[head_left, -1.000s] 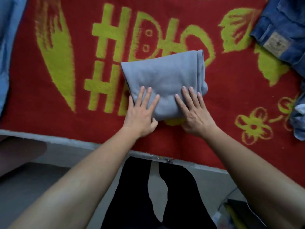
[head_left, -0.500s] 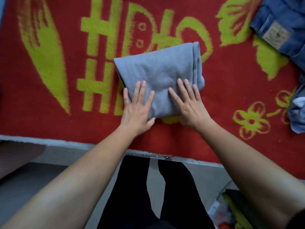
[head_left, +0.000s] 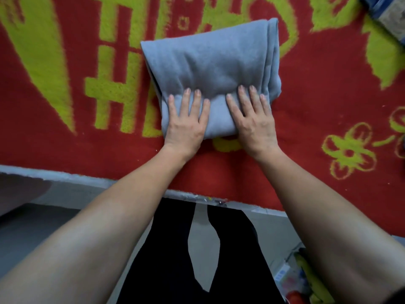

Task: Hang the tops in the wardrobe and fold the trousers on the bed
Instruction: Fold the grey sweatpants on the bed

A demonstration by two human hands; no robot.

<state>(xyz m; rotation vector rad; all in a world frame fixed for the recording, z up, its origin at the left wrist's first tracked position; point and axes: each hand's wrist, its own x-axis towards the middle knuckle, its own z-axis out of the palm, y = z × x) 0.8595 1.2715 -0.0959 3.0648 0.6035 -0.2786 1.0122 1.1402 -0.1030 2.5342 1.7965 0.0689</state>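
A folded pair of grey-blue trousers (head_left: 214, 62) lies as a thick rectangle on the red bed cover with yellow-green patterns (head_left: 317, 110). My left hand (head_left: 186, 121) lies flat on the near left part of the fold, fingers straight and spread. My right hand (head_left: 254, 121) presses flat on the near right part in the same way. Both palms hang over the near edge of the bundle. The folded layers show along the bundle's right side.
Blue jeans with a tan label (head_left: 390, 16) lie at the far right corner. The bed's grey edge (head_left: 65, 176) runs across below my wrists. My dark-trousered legs (head_left: 166, 260) stand against it. Colourful items (head_left: 302, 279) sit on the floor at the lower right.
Both hands have slid a little farther up the grey trousers while pressing them flat. The view has moved closer and to the left, so the jeans sit nearer the frame corner.
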